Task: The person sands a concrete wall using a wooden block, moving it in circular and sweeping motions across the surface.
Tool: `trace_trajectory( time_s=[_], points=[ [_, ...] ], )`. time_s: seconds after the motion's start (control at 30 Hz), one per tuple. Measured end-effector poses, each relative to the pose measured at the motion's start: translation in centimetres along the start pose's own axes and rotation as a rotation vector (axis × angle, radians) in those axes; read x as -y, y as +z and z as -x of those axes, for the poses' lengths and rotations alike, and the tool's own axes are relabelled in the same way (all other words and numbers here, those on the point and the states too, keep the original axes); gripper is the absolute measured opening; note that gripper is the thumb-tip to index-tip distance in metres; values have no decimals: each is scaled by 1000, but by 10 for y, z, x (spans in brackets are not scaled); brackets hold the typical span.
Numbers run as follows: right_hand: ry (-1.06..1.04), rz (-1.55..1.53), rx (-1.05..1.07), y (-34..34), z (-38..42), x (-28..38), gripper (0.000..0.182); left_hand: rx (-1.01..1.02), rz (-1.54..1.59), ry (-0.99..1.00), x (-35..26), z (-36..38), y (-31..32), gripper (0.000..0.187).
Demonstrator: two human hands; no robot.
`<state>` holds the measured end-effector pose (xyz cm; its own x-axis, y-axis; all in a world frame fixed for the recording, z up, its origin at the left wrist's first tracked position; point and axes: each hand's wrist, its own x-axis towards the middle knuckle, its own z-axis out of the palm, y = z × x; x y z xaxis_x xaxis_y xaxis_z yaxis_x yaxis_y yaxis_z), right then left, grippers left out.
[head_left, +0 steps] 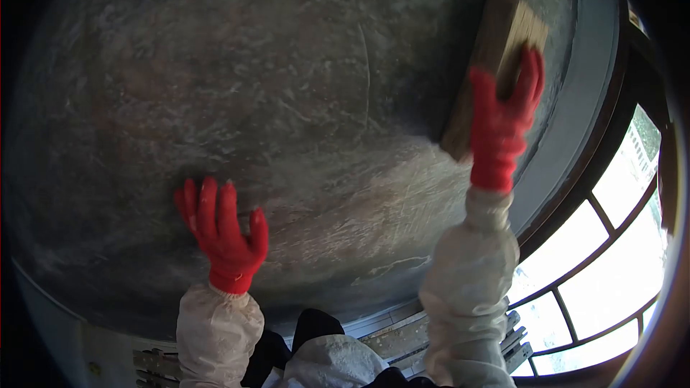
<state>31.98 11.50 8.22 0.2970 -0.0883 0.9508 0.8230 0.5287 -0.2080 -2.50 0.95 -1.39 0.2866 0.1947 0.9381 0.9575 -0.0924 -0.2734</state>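
Observation:
My right hand (507,111), in a red glove, grips a long wooden block (467,100) at the upper right. The block is tilted, and its long face lies against a grey, scuffed wall-like surface (302,86). At the lower left is my left hand (224,233), also red-gloved, with its fingers spread and nothing in it. Its palm side faces the grey surface; whether it touches is hard to tell. Pale, dusty sleeves cover both forearms.
A smooth grey border strip (575,115) edges the surface on the right. Beyond it stands a dark-framed window (589,273), bright with daylight. Wooden planks (402,338) lie below, near my legs.

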Motion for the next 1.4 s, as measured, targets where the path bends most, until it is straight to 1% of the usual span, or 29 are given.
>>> trace_trajectory(
  time_s=[0.03, 0.1, 0.13, 0.17, 0.2, 0.23, 0.27, 0.3, 0.33, 0.37, 0.43, 0.47, 0.5, 0.57, 0.6, 0.7, 0.73, 0.8, 0.87, 0.93, 0.97, 1.0, 1.07, 1.1, 1.17, 1.23, 1.27, 1.37, 1.4],
  points=[
    [8, 41, 51, -8, 25, -2, 78, -28, 53, 6, 3, 3, -1, 49],
    [89, 105, 192, -27, 106, 0, 86, -47, 42, -32, 22, 18, -5, 48],
    [75, 97, 231, -39, 163, -7, 88, -39, 31, -66, 31, 26, -5, 47],
    [155, 118, 289, -55, 224, -4, 90, -55, 25, -73, 45, 34, -4, 47],
    [228, 83, 325, -69, 276, 1, 93, -119, 54, -104, 58, 42, 0, 43],
    [252, 40, 355, -87, 319, -2, 95, -176, 86, -127, 65, 47, 3, 39],
    [281, -4, 379, -88, 322, 10, 98, -184, 78, -119, 67, 47, 3, 39],
    [269, -17, 373, -87, 327, 1, 98, -173, 72, -96, 61, 60, 4, 40],
    [229, -29, 350, -84, 327, -7, 98, -160, 71, -71, 61, 70, 6, 42],
    [196, -28, 335, -83, 308, -6, 99, -160, 76, -72, 59, 76, 10, 42],
    [46, -11, 266, -57, 209, 6, 96, -125, 19, -58, 58, 68, 2, 42],
    [-74, -1, 229, -42, 152, 10, 93, -108, 29, -60, 57, 68, 2, 42],
    [-145, -16, 181, -26, 101, 15, 89, -115, 23, -68, 58, 69, 3, 42],
    [-166, -79, 77, 5, 14, 25, 83, -107, 8, -77, 60, 67, 1, 42],
    [-187, -115, 17, 15, -6, 24, 81, -120, 13, -72, 60, 66, 2, 42],
    [-157, -84, 11, 17, -5, 26, 80, -119, 4, -68, 61, 64, -1, 42],
    [-115, -46, 60, 9, 14, 29, 81, -109, -1, -66, 61, 63, -1, 42],
    [-10, 23, 167, -19, 93, 24, 84, -109, -4, -83, 60, 59, -2, 42],
    [95, 63, 266, -49, 195, 18, 87, -109, -11, -107, 59, 54, -4, 41],
    [116, 30, 339, -80, 294, 13, 86, -114, -4, -92, 60, 48, -7, 40],
    [105, 4, 387, -86, 307, 20, 87, -114, -6, -92, 60, 46, -8, 40],
    [100, 5, 393, -90, 318, 11, 87, -127, -1, -109, 56, 54, -5, 37],
    [48, -80, 345, -81, 276, 32, 89, -136, -2, -115, 58, 53, -5, 35],
    [7, -63, 308, -68, 243, 38, 90, -121, -2, -101, 57, 52, -6, 37],
    [-78, -47, 219, -31, 142, 63, 89, -95, -1, -88, 57, 52, -7, 39],
    [-125, -102, 127, 0, 52, 89, 87, -95, 14, -80, 59, 50, -9, 39],
    [-149, -131, 76, 11, 28, 94, 87, -97, 9, -81, 60, 50, -11, 39],
    [-165, -58, 50, 18, 21, 101, 86, -90, 68, -61, 64, 53, -16, 40],
    [-109, -20, 105, 11, 40, 105, 86, -140, 109, -77, 67, 56, -17, 39]
  ],
)
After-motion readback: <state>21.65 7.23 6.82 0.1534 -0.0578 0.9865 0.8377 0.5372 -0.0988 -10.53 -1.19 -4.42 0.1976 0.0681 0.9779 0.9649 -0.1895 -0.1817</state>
